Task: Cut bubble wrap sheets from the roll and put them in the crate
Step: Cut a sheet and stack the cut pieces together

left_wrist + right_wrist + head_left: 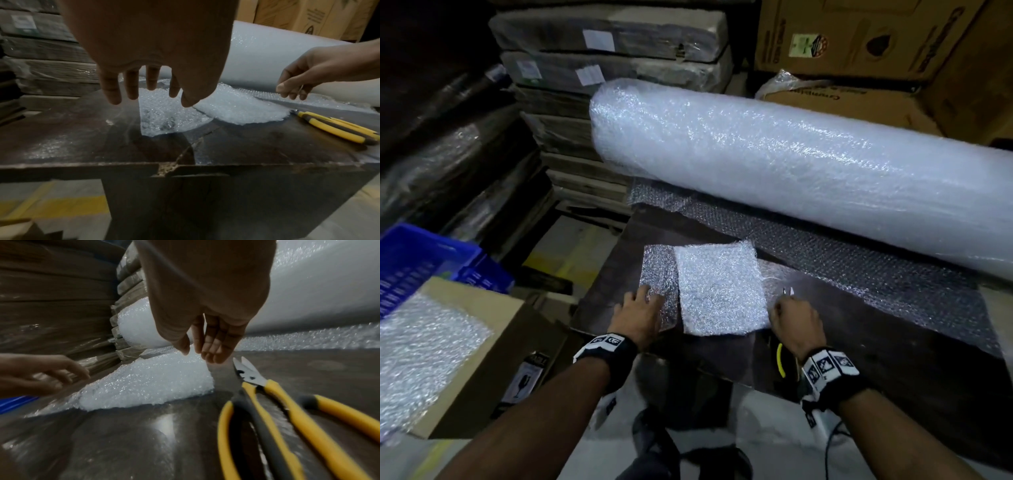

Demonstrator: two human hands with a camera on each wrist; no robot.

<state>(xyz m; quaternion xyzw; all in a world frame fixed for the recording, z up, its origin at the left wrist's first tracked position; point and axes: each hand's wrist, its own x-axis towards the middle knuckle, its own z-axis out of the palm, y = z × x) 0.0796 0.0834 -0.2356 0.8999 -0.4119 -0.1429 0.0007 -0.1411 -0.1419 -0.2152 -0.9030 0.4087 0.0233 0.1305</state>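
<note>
Since the blue crate [421, 260] sat at the far left, just below table height, cut sheets probably had a short trip to it; a box [465, 346] beside it already carried a sheet. Next, the left hand [639, 317] hovered with fingers spread and relaxed over a thin cut sheet [659, 274], likely to gather it. Overlapping that lay a thicker stack [719, 287] of sheets. Further right, the right hand [796, 320] hung loosely, gripping nothing, above the scissors [267, 402], which lay flat within reach. Behind everything, the roll [791, 164] fed its loose end [859, 260] across the table [893, 342].
</note>
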